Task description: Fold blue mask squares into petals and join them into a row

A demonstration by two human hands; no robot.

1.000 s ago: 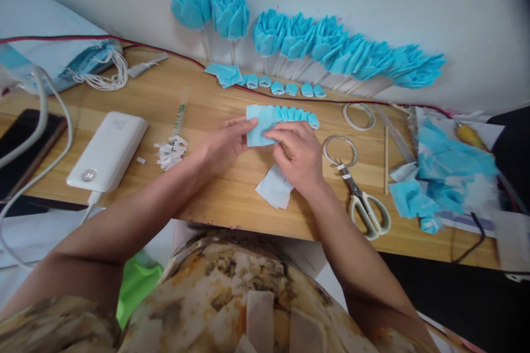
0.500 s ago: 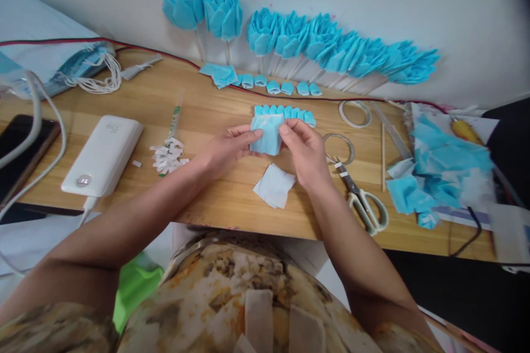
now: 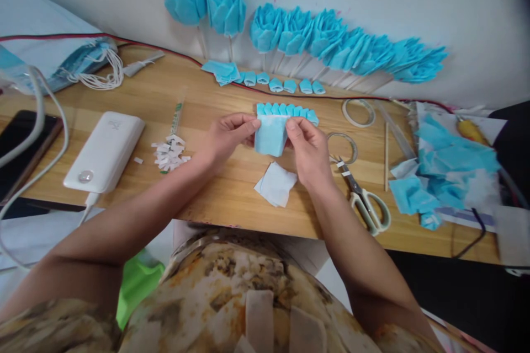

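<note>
My left hand (image 3: 227, 137) and my right hand (image 3: 308, 149) pinch the two upper corners of a small light-blue paper piece (image 3: 270, 135), holding it a little above the wooden table (image 3: 215, 193). Just behind it lies a row of folded blue paper petals (image 3: 293, 111). A white paper square (image 3: 276, 184) lies on the table below my right hand. Farther back, another row of small folded blue pieces (image 3: 285, 85) rests near the wall.
Blue paper flowers on sticks (image 3: 306, 33) lean on the wall. Scissors (image 3: 364, 198), two tape rings (image 3: 358, 113), a thin stick (image 3: 386, 154) and a heap of blue paper scraps (image 3: 447, 171) lie right. A white power bank (image 3: 105, 150), white scraps (image 3: 169, 154), a phone (image 3: 20, 146) and cables lie left.
Both hands lifted the blue piece off the table and now hold it upright by its top corners. The white square, earlier under my right hand, is uncovered.
</note>
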